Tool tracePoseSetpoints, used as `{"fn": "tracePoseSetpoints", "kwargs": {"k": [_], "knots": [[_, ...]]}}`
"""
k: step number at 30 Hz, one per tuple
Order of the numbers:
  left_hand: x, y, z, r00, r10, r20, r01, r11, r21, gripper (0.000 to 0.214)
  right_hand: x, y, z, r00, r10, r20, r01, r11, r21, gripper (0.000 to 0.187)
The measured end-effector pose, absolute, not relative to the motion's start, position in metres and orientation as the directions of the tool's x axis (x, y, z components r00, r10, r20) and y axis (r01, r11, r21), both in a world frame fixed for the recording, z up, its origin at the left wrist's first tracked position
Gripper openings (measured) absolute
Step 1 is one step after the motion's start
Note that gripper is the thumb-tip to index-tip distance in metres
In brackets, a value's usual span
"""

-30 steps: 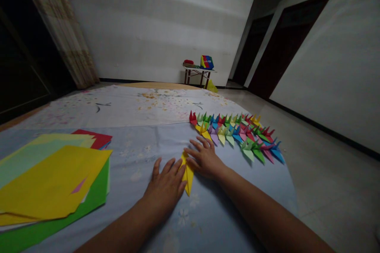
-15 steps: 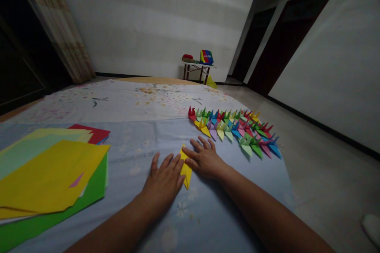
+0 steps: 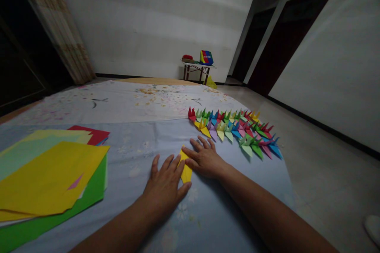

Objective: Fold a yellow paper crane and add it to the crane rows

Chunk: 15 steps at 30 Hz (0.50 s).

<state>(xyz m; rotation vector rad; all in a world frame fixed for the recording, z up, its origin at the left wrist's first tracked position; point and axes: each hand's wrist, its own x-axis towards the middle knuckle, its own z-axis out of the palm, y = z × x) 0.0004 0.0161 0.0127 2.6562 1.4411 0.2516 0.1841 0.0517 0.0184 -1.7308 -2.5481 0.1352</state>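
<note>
A small folded piece of yellow paper, long and narrow with a pointed top, lies on the blue cloth between my hands. My left hand rests on its left side with the fingers spread. The left thumb touches the paper's lower end. From the right, my right hand has its thumb and index finger on the upper part, while the other fingers stretch away. Part of the paper is covered by fingers of both hands.
To the left lies a stack of coloured paper sheets. Several rows of folded paper cranes stand at the right, beyond my right hand. A floral tablecloth covers the table. A small side table stands by the wall.
My left thumb has swung down and outward to the paper's lower end. The paper's pointed, split lower tip no longer shows, and that end now looks blunt. My right hand has barely moved.
</note>
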Motion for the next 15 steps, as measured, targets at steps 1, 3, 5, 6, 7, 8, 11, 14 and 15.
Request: {"fn": "tracePoseSetpoints", "kwargs": {"k": [1,3,5,6,7,8,11,14,15], "knots": [[0.0,0.017,0.012,0.536,0.84,0.089,0.822,-0.543,0.172,0.054,0.184,0.053,0.018,-0.365,0.931,-0.001,0.926,0.363,-0.102,0.049],[0.0,0.018,0.012,0.535,0.841,0.077,0.824,-0.54,0.17,0.055,0.184,0.057,0.018,-0.348,0.938,0.003,0.934,0.347,-0.09,0.046],[0.001,0.018,0.012,0.535,0.842,0.07,0.826,-0.539,0.168,0.056,0.182,0.063,0.018,-0.327,0.945,0.003,0.942,0.326,-0.077,0.045],[0.001,0.018,0.012,0.536,0.842,0.07,0.826,-0.539,0.166,0.056,0.181,0.067,0.018,-0.316,0.949,0.001,0.946,0.315,-0.072,0.045],[0.001,0.018,0.013,0.537,0.841,0.072,0.825,-0.541,0.165,0.056,0.18,0.07,0.019,-0.305,0.952,0.001,0.95,0.304,-0.068,0.045],[0.001,0.019,0.013,0.538,0.839,0.076,0.824,-0.543,0.164,0.055,0.179,0.073,0.021,-0.293,0.956,0.003,0.954,0.293,-0.063,0.044],[0.001,0.019,0.014,0.54,0.837,0.084,0.822,-0.546,0.162,0.053,0.177,0.076,0.027,-0.256,0.965,0.054,0.965,0.259,-0.05,0.044],[0.002,0.019,0.014,0.542,0.835,0.094,0.82,-0.55,0.16,0.052,0.178,0.071,0.032,-0.248,0.962,0.116,0.965,0.256,-0.063,0.045],[0.002,0.019,0.014,0.544,0.833,0.1,0.818,-0.553,0.159,0.052,0.178,0.068,0.032,-0.261,0.958,0.122,0.96,0.271,-0.071,0.045]]}}
